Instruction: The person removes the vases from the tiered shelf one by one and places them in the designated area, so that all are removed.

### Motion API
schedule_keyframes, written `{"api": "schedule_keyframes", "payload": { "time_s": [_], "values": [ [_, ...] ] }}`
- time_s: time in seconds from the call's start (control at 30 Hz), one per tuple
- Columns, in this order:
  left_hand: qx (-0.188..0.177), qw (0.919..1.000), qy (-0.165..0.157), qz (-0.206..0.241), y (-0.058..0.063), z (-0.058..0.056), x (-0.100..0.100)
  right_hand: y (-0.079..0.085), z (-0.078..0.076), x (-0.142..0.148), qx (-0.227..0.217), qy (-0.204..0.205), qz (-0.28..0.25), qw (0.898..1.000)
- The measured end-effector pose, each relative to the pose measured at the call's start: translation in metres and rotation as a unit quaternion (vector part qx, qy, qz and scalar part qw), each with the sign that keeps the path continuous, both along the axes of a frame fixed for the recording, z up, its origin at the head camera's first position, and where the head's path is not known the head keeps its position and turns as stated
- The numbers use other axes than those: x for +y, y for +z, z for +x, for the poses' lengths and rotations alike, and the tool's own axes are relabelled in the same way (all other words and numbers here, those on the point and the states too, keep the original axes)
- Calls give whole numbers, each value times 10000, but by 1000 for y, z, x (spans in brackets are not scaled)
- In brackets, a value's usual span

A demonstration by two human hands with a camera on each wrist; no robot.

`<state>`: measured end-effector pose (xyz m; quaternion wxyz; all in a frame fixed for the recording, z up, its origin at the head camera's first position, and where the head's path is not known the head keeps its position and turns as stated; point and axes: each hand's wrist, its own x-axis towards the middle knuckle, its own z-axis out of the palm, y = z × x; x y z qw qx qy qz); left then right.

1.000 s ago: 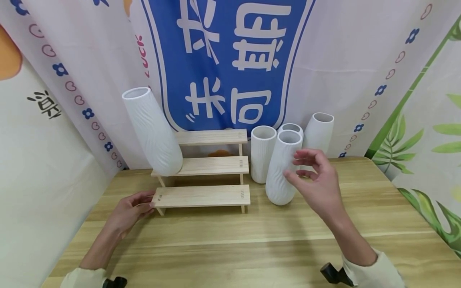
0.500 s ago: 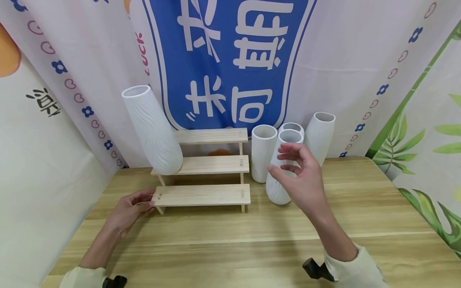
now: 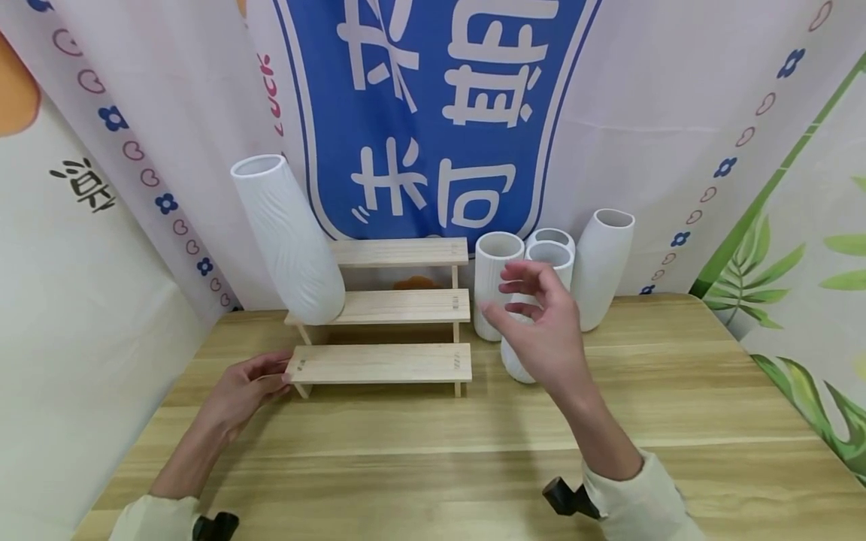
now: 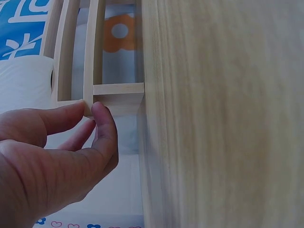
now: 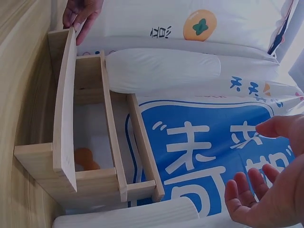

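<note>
My left hand (image 3: 245,392) pinches the left end of the lowest step of a three-tier wooden display stand (image 3: 386,366); the left wrist view shows thumb and fingertips meeting at the board's end. A tall white vase with wavy relief (image 3: 291,248) stands on the middle step's left end. My right hand (image 3: 544,330) is raised with thumb and fingers spread apart, holding nothing. It overlaps a white textured vase (image 3: 518,362) in the head view, hiding much of its body. Just left of that hand's fingers stands a white ribbed vase (image 3: 489,300).
Another white vase (image 3: 567,239) sits behind the textured one, mostly hidden. A plain white vase (image 3: 602,274) stands further right. These stand on the wood-grain table (image 3: 406,466), to the right of the stand. A printed curtain (image 3: 649,113) hangs close behind everything.
My right hand has moved left, from the right side of the textured vase to in front of it and near the ribbed vase. My left hand keeps its hold on the stand.
</note>
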<state>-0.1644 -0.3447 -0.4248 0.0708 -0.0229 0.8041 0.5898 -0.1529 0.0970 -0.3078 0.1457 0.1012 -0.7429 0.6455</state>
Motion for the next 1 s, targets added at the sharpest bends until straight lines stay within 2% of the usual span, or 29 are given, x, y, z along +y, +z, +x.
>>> {"api": "schedule_keyframes", "payload": {
  "time_s": [0.3,0.53,1.0],
  "values": [
    [21,10000,6,11,1,2,0,-5,-8,-19,-145,258,9,9996],
    [5,10000,-11,39,1,1,-1,-6,-14,-33,-210,301,-74,9993],
    [63,10000,-6,-29,-1,0,-1,-9,-21,-64,-141,566,-45,9983]
  ]
}}
